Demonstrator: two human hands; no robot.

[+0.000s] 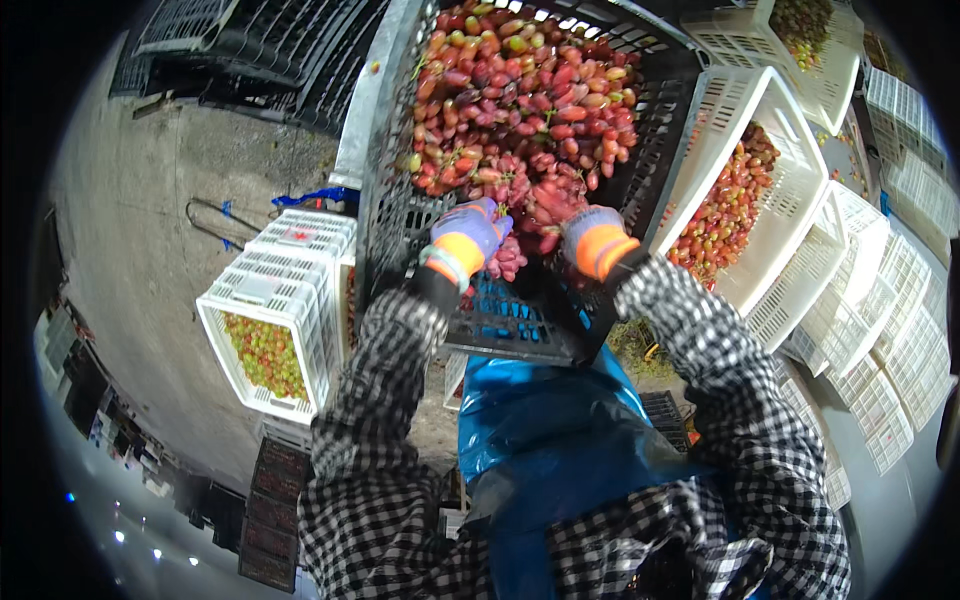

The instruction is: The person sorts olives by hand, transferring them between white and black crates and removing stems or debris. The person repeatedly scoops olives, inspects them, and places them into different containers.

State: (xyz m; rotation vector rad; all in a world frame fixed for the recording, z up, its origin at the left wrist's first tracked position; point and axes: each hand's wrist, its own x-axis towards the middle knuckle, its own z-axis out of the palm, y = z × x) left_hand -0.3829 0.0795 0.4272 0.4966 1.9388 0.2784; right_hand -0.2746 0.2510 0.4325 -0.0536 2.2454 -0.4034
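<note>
A large black plastic crate (658,112) in front of me holds a heap of red grapes (525,90), some tinged yellow-green. Both my hands wear purple-grey gloves with orange cuffs and work at its near end. My left hand (466,231) is curled, with a small cluster of grapes (507,259) just below its fingers. My right hand (598,238) is closed at the right side of a blurred grape bunch (553,201), which lies between the two hands. The fingertips of my right hand are hidden by the glove and the grapes.
Right of the black crate stands a tilted white plastic crate (787,150) of red grapes (724,210), with stacked white crates (862,300) beyond. At left, a white crate (259,300) holds greenish grapes (266,356). Black crates (247,52) stand at upper left on concrete floor (150,225).
</note>
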